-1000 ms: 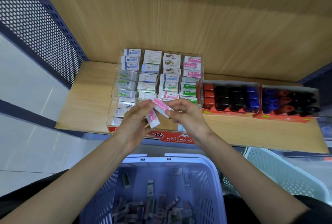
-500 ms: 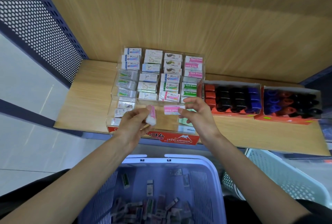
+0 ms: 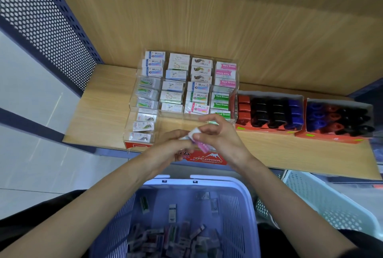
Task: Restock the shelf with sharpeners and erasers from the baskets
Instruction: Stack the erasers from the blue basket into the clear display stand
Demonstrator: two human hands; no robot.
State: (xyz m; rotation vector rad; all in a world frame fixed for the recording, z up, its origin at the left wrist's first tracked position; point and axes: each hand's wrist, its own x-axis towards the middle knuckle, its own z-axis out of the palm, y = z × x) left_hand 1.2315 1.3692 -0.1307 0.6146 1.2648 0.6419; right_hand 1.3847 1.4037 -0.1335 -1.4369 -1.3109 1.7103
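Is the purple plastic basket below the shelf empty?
No, many small wrapped erasers lie piled on the bottom of the purple plastic basket.

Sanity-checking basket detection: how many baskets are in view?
2. The blue basket is at bottom centre, with loose erasers inside; the white basket is at its right, partly cut off. Others may be out of frame.

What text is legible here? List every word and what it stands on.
"Hard Eraser": pink erasers, display's right column.
"Hard Eraser": green erasers in front of them.
"HARD ERASER": red front of the display box.
Too small or blurred: other eraser wrappers, the held eraser, the blue basket's contents, the sharpener boxes.
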